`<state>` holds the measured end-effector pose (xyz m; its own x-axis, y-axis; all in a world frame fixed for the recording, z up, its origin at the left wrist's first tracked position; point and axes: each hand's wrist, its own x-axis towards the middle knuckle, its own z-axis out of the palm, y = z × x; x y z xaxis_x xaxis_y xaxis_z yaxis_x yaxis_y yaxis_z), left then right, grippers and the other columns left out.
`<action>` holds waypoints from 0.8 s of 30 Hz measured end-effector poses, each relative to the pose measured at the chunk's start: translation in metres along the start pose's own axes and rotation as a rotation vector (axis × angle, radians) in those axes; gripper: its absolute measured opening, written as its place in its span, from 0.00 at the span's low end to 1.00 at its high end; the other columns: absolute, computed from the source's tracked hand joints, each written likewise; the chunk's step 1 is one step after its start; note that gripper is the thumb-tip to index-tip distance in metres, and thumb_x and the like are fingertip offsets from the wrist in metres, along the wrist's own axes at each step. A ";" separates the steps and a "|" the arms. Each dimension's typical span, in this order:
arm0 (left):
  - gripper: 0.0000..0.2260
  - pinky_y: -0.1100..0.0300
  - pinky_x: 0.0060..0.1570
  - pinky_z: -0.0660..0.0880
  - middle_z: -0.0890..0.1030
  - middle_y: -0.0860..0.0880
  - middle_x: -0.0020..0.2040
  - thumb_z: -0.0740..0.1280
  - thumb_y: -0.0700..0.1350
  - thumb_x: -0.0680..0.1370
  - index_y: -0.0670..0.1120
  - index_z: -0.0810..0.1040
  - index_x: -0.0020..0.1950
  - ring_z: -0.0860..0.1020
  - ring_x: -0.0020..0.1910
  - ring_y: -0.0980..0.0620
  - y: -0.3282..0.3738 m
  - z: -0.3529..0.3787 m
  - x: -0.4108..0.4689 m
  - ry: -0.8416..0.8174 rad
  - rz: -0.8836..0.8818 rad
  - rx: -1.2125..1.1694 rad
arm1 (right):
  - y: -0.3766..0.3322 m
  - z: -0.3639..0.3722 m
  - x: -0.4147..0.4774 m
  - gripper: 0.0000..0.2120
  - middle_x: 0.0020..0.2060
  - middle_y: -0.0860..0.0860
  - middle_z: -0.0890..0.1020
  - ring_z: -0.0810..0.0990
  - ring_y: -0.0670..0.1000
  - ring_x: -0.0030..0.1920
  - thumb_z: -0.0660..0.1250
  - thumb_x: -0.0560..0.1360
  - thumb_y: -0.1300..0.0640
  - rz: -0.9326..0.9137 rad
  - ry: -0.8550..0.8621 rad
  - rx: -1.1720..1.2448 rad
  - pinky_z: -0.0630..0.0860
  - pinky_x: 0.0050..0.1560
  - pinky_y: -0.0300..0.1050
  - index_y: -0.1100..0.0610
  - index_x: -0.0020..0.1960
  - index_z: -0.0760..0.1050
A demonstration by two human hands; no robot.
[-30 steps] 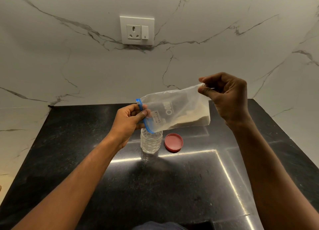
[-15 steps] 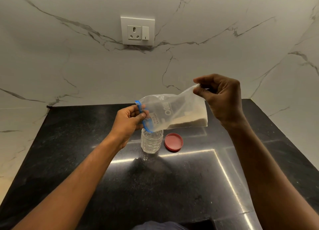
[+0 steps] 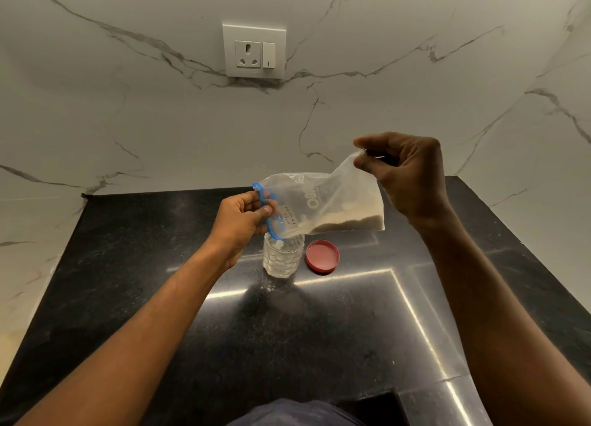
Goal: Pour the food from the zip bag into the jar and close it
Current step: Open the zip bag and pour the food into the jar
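Above the open jar (image 3: 283,255), both hands' fingers (image 3: 367,164) pinch the powder-filled zip bag (image 3: 323,206).

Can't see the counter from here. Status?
Left hand pinching zip bag mouth over open jar; right hand lifting its far corner. Powder just starting into jar. Lid off, beside jar. Nothing obstructing.

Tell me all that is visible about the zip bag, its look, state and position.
The zip bag is clear thin plastic with a blue zip strip, a handwritten label and pale powder in its lower corner. It hangs tilted, zip end down over the open jar. The left hand holds the zip end; the right hand pinches the raised far corner.
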<state>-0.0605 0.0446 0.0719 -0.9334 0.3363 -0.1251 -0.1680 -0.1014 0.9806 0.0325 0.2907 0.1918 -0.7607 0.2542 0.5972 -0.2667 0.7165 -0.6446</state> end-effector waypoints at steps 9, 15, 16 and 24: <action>0.13 0.54 0.50 0.86 0.88 0.48 0.58 0.71 0.37 0.81 0.43 0.83 0.65 0.87 0.56 0.51 -0.001 0.000 0.004 -0.019 -0.011 0.020 | 0.002 -0.005 -0.002 0.14 0.51 0.52 0.88 0.88 0.45 0.49 0.79 0.74 0.62 0.013 0.014 -0.012 0.85 0.52 0.41 0.61 0.59 0.85; 0.14 0.56 0.49 0.86 0.88 0.48 0.57 0.72 0.38 0.80 0.42 0.82 0.66 0.87 0.55 0.51 -0.001 0.002 0.005 -0.030 -0.010 0.032 | -0.002 -0.008 0.000 0.14 0.50 0.51 0.88 0.88 0.44 0.48 0.79 0.74 0.61 0.001 -0.006 -0.038 0.85 0.51 0.40 0.61 0.59 0.85; 0.14 0.57 0.48 0.86 0.88 0.48 0.57 0.72 0.38 0.80 0.42 0.82 0.66 0.87 0.55 0.51 -0.001 0.002 0.005 -0.031 -0.009 0.032 | -0.003 -0.009 0.000 0.14 0.50 0.51 0.88 0.88 0.45 0.48 0.79 0.74 0.61 0.001 -0.011 -0.045 0.85 0.52 0.40 0.61 0.59 0.85; 0.14 0.57 0.49 0.86 0.88 0.49 0.56 0.71 0.37 0.81 0.41 0.82 0.67 0.87 0.56 0.51 -0.003 0.002 0.003 -0.019 -0.019 0.049 | -0.004 -0.012 0.000 0.14 0.45 0.51 0.87 0.87 0.46 0.46 0.78 0.74 0.61 0.018 -0.093 -0.127 0.86 0.49 0.47 0.56 0.59 0.84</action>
<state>-0.0622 0.0474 0.0686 -0.9240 0.3554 -0.1410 -0.1691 -0.0491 0.9844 0.0407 0.2953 0.2001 -0.8178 0.2103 0.5358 -0.1804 0.7903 -0.5856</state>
